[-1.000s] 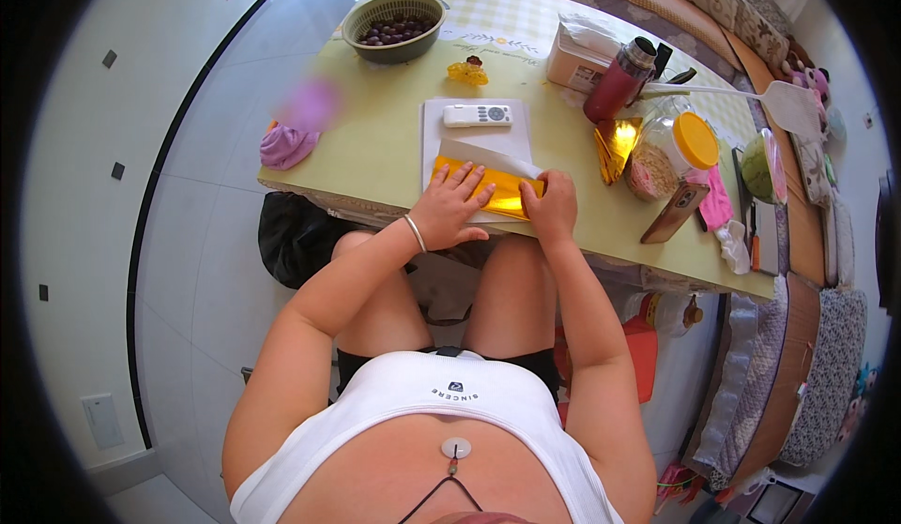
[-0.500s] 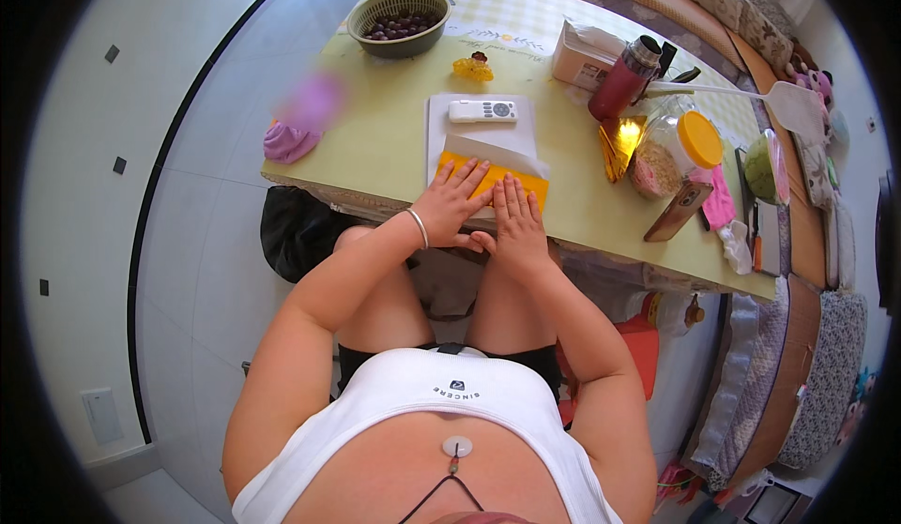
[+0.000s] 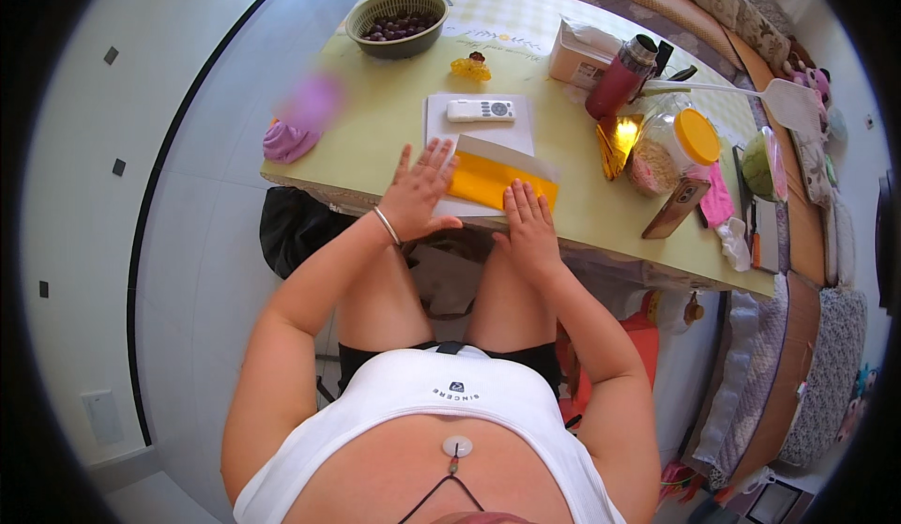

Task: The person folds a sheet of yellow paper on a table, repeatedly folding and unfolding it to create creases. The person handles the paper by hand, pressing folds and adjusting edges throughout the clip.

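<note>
A folded sheet of yellow paper, with a pale strip along its far edge, lies at the table's near side on top of white paper. My left hand is spread at the yellow paper's left end, over the white paper. On the right end rests my right hand, its fingers stretched flat on the yellow surface. Neither hand grips anything. Just beyond the folded paper, a white remote control lies across the white paper.
At the far left stands a green basket of dark round fruit. A yellow beaded ornament sits mid-table. To the right are a red thermos, a jar with a yellow lid, gold foil and a leaning phone.
My left hand has slid left to the end of the yellow paper. My right hand has moved slightly right and nearer, and the hands are now farther apart, uncovering the paper's middle.
</note>
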{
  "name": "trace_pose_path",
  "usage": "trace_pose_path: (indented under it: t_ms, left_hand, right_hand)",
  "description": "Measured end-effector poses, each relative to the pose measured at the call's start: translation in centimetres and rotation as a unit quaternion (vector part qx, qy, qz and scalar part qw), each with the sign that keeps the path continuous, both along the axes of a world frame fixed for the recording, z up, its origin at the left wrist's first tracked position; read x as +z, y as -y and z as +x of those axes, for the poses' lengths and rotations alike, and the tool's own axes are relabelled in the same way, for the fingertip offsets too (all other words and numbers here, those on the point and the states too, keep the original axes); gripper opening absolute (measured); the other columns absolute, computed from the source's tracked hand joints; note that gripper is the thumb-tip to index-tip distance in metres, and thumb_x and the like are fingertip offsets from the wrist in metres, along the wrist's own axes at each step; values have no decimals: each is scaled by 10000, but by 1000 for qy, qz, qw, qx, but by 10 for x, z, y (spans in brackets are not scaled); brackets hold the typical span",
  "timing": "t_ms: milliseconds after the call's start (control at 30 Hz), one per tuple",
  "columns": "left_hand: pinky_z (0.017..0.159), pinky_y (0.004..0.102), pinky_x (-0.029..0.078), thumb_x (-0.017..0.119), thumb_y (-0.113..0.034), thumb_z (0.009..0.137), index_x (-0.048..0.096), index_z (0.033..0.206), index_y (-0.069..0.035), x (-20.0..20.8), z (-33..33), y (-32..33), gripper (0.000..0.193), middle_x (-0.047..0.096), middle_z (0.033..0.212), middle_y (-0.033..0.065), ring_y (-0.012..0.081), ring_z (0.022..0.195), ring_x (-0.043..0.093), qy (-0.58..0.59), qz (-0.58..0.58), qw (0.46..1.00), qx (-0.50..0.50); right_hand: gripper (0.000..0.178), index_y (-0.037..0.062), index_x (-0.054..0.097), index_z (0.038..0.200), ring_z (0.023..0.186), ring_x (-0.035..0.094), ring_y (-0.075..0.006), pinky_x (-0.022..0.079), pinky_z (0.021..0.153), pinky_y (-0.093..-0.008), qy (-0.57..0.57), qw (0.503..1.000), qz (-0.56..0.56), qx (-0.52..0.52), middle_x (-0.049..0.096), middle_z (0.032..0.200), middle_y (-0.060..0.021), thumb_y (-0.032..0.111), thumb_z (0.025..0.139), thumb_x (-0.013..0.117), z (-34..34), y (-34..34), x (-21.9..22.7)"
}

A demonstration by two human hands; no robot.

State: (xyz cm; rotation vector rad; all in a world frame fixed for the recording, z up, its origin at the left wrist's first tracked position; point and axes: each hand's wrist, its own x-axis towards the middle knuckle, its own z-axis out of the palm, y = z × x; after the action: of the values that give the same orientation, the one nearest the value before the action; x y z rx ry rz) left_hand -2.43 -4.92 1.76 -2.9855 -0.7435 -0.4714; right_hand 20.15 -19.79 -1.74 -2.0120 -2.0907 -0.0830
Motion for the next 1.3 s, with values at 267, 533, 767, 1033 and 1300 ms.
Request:
trace_pose_path:
  t_ms: [267, 533, 767, 1033, 1300]
  left_hand:
    - [1202, 601, 59, 504, -714, 864, 322, 1560, -129, -1, -12, 5, 927, 228, 1646, 127, 308, 1530, 185, -127, -36, 991, -16]
    - [1176, 654, 67, 509, -694, 884, 319, 1568, -225, -3, -27, -8, 851, 206, 1656, 109, 312, 1533, 172, -141, -37, 989, -19]
    - [1172, 660, 13, 473, -700, 893, 344, 1564, -230, 3, -26, -36, 830, 180, 1666, 106, 319, 1548, 100, -148, -84, 985, -41]
    - [990, 491, 423, 756, -348, 792, 687, 1080, -83, 8, 24, 5, 397, 614, 1190, 176, 356, 1132, 554, 108, -46, 986, -116]
    - [737, 415, 506, 793, -177, 749, 703, 796, -46, 1, 59, 30, 165, 647, 860, 114, 313, 838, 619, 238, -172, 956, -10]
  right_hand:
    - [877, 53, 381, 1508, 1492, 292, -275, 183, 1222, -479, 14, 997, 21, 67, 345, 1593, -134, 426, 807, 751, -20, -23, 12]
    - [659, 85, 435, 1481, 1472, 338, -226, 245, 1210, -414, 0, 997, 26, 79, 401, 1569, -78, 266, 894, 674, 10, -5, 8]
    - [450, 103, 578, 1352, 1387, 468, -225, 309, 1170, -430, -29, 988, 86, 125, 554, 1446, -68, 173, 910, 624, 24, 1, 2]
    - [251, 100, 692, 1105, 1205, 617, -237, 434, 1051, -431, -112, 974, 161, 112, 687, 1244, -71, 129, 856, 682, 14, -5, 11]
    - [125, 68, 705, 930, 966, 673, -278, 492, 899, -396, -223, 973, 55, 31, 724, 968, -95, 156, 842, 716, 13, -29, 50]
